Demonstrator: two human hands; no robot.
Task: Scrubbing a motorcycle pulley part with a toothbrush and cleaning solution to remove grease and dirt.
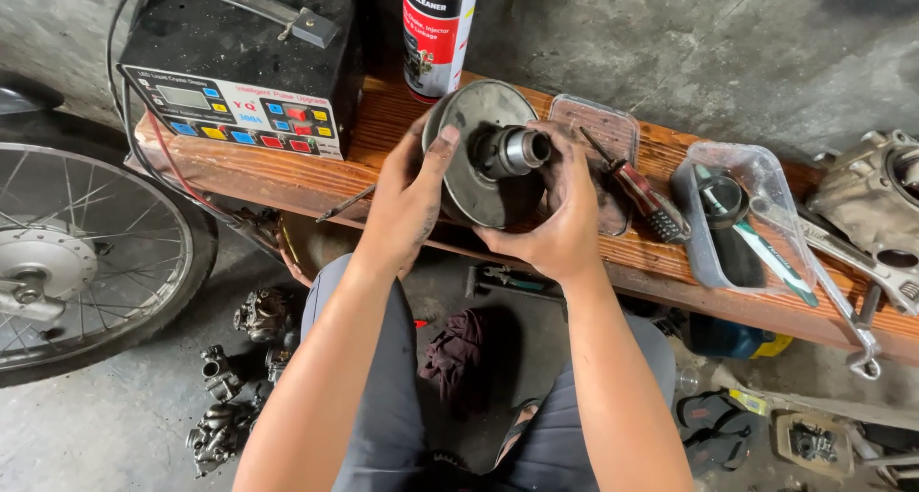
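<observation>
Pulley disc (476, 157) with its centre hub sits above the wooden bench (402, 133), gripped at its rim by the left hand (407, 200) and cupped from beneath by the right hand (555, 214), fingers closed on it. Keeping both grips firm seems wise. Spray can (436, 33), screwdriver (641, 195) and plastic tray (737, 214) crowd close.
</observation>
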